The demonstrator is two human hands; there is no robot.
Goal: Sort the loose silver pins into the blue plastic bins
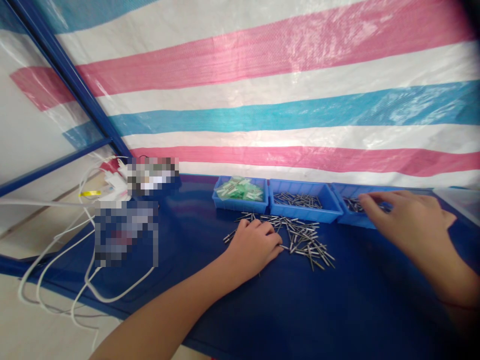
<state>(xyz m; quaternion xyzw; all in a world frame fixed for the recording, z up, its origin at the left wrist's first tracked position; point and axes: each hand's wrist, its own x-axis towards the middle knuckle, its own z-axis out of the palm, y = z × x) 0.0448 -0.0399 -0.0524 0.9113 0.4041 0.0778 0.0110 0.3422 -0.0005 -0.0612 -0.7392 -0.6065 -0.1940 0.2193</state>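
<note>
My left hand [255,245] rests on a loose pile of slim metal rods [300,232] on the blue table [337,300]. Its fingers are curled, and one rod shows at the fingertips near the thumb. Above the right blue bin [339,215] hovers my right hand [407,217], fingers bent and drawn together; anything between them is too hidden to make out. More metal rods [352,204] lie in that bin, partly covered by the hand. The middle blue bin [322,215] also holds rods. Green and clear plastic packets [240,189] fill the left blue bin [240,205].
White cables [108,300] loop over the table's left side, by blurred-out items [125,232]. A blue metal frame [82,100] rises at the left. Behind the bins hangs a striped plastic sheet [262,117]. A pale translucent container [461,202] stands at the far right.
</note>
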